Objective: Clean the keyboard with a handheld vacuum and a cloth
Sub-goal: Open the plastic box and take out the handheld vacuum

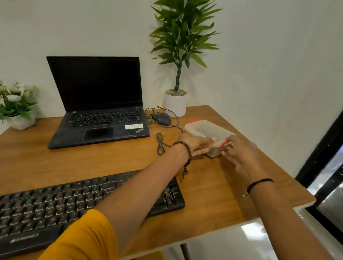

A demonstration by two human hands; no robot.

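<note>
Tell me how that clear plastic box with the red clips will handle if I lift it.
The plastic box looks thin-walled and translucent, so it is probably light and slightly flexible, though what's inside is unclear. Its smooth sides may be slippery. Low and flat-bottomed on the table, it should slide rather than tip.

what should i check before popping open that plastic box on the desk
1. Box sits flat on the table: ok.
2. Left hand rests against the box's side: ok.
3. Right hand pinches the near red clip: ok.
4. Far red clip released: cannot tell.
5. What's inside: cannot tell, walls cloudy.
6. Loose cable apart from the box: ok.
</note>
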